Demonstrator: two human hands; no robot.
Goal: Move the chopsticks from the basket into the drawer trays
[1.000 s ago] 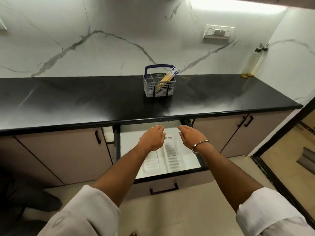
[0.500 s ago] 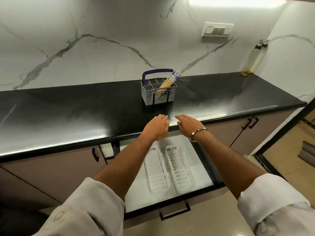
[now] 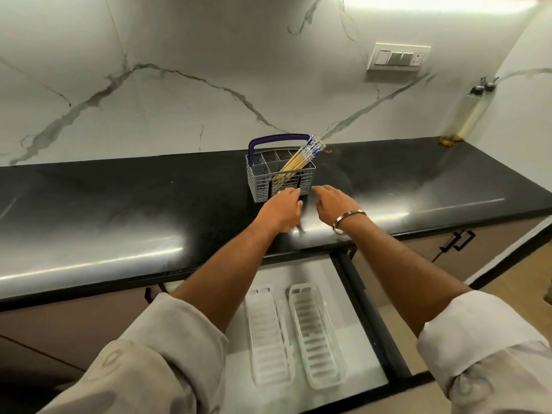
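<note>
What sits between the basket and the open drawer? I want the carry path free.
Head view: only bare black countertop, plus both hands, left hand and right hand, reaching over it toward the basket.

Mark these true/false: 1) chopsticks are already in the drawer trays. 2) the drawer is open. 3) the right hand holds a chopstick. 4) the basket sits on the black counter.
1) False. The chopsticks stand in the basket; both drawer trays look empty.
2) True. The drawer is pulled out.
3) False. The right hand holds nothing, and so does the left hand; both hands reach towards the basket.
4) True, on the counter.
</note>
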